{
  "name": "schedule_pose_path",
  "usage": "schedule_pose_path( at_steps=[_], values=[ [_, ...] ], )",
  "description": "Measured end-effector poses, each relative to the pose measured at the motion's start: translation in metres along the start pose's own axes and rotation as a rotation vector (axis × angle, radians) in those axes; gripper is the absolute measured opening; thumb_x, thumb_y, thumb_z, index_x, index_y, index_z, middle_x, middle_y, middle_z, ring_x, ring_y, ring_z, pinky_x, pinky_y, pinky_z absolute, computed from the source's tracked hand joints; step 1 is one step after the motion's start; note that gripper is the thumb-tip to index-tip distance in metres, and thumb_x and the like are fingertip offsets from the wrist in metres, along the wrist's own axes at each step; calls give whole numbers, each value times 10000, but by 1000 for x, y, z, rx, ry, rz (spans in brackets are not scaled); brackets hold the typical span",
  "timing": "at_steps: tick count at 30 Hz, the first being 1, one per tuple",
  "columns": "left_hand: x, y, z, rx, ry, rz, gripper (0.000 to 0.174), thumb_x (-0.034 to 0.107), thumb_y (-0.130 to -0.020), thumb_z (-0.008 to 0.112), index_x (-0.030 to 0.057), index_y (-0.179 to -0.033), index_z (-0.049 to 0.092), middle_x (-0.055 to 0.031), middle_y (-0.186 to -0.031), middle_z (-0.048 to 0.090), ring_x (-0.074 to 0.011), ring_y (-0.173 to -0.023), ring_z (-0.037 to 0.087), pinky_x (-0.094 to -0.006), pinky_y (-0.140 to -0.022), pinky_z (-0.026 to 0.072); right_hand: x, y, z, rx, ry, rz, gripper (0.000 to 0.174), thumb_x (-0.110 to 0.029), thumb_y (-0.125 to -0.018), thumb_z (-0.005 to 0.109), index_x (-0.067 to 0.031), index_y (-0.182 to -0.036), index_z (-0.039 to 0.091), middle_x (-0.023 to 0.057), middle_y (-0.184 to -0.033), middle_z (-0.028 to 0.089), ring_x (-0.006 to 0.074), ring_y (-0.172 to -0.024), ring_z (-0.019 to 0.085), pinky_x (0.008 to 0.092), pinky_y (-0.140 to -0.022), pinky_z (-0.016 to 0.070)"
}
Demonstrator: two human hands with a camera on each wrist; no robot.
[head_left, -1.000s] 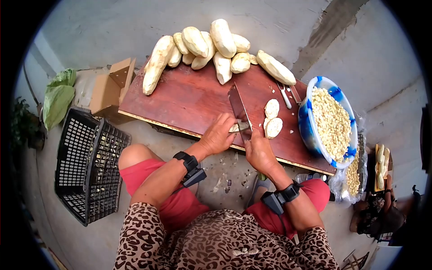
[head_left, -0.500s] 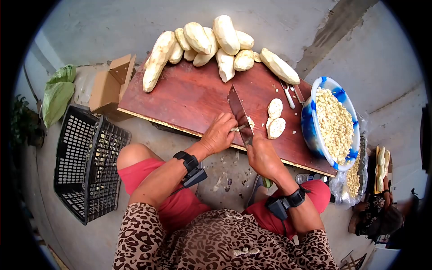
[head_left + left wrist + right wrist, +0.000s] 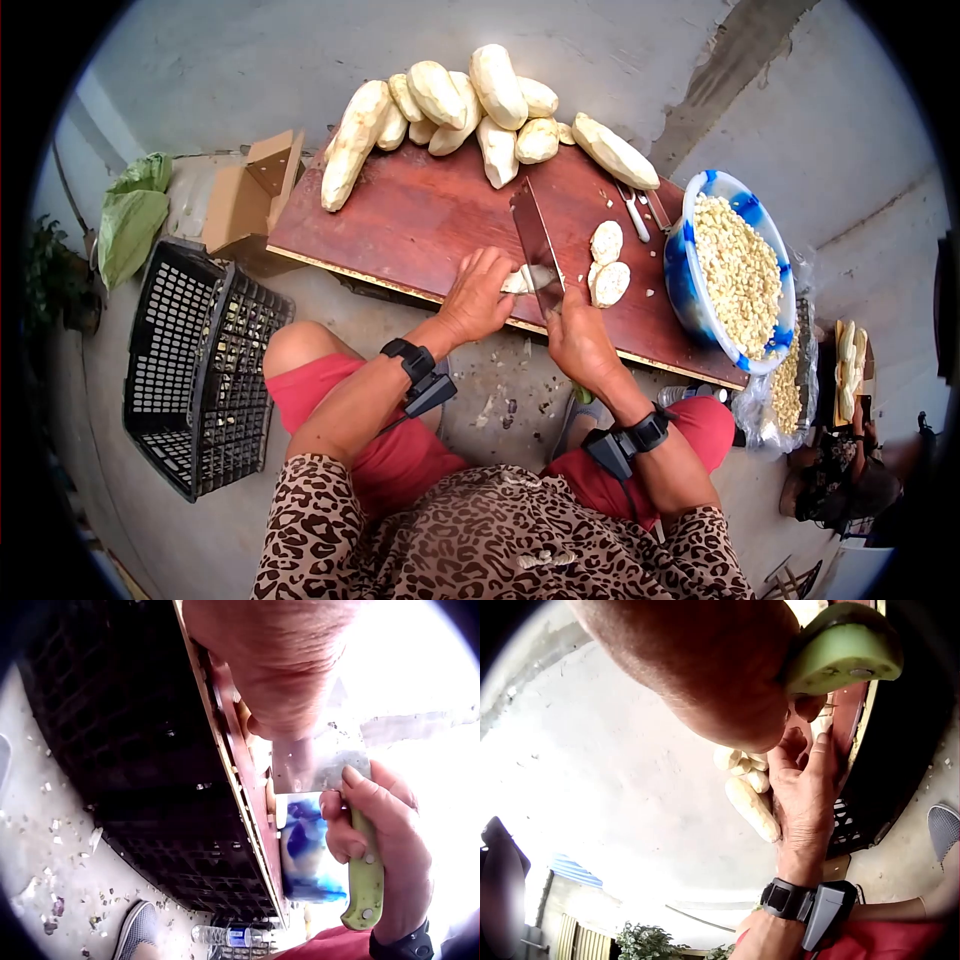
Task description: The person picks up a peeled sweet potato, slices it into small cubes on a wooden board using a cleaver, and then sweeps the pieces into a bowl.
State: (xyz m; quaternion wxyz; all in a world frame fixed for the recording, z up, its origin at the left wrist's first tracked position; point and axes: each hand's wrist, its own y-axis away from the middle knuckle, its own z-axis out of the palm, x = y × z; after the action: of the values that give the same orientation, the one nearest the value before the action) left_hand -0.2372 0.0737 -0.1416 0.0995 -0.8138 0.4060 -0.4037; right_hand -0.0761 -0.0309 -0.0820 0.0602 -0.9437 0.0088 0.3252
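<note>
The right hand (image 3: 583, 342) grips the green handle (image 3: 365, 877) of a cleaver (image 3: 536, 238), its wide blade upright over the front edge of the red board. Just left of the blade, the left hand (image 3: 474, 300) holds a pale peeled piece (image 3: 518, 281) by its end, fingers bent; in the right wrist view the thumb and fingers of the left hand (image 3: 802, 796) lie at the piece (image 3: 823, 724). Part of the piece shows at the blade's other side; whether the blade touches it I cannot tell. Cut slices (image 3: 608, 285) lie right of the cleaver.
Several peeled roots (image 3: 436, 95) are heaped along the board's back edge. A blue-and-white basin (image 3: 681, 285) of diced pieces stands at the right, near a white-handled peeler (image 3: 637, 216). Black crates (image 3: 235, 375) and a cardboard box (image 3: 232, 205) sit at the left; a bottle (image 3: 217, 936) lies below.
The left hand has shifted a little left, away from the blade, and more of the pale piece shows between them. The right hand keeps its grip on the cleaver, which stays in about the same place.
</note>
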Motion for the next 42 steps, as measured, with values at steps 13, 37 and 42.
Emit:
schedule_pose_path(
  at_steps=[13, 37, 42],
  values=[
    [-7, 2, 9, -16, 21, 6, 317, -8, -693, 655, 24, -993, 557, -145, -1023, 519, -358, -1014, 502, -441, -887, 399, -16, -2, -9, -165, -11, 53, 177, -37, -877, 570, 96, -936, 468, 372, -757, 573, 539, -769, 582, 555, -665, 450],
    [-8, 8, 3, 11, -47, -8, 308, 27, -713, 683, 39, -997, 562, -128, -995, 530, -343, -1002, 496, -430, -887, 383, -28, 4, -5, -147, 22, 57, 146, -49, -883, 529, 79, -911, 463, 351, -712, 596, 526, -729, 607, 569, -670, 477],
    [-10, 9, 3, 14, -31, -29, 307, 14, -706, 681, 38, -990, 566, -132, -972, 530, -347, -985, 496, -427, -871, 388, -18, -5, 13, -170, 106, 51, 122, -37, -871, 521, 67, -912, 471, 337, -723, 611, 511, -734, 620, 558, -669, 485]
  ],
)
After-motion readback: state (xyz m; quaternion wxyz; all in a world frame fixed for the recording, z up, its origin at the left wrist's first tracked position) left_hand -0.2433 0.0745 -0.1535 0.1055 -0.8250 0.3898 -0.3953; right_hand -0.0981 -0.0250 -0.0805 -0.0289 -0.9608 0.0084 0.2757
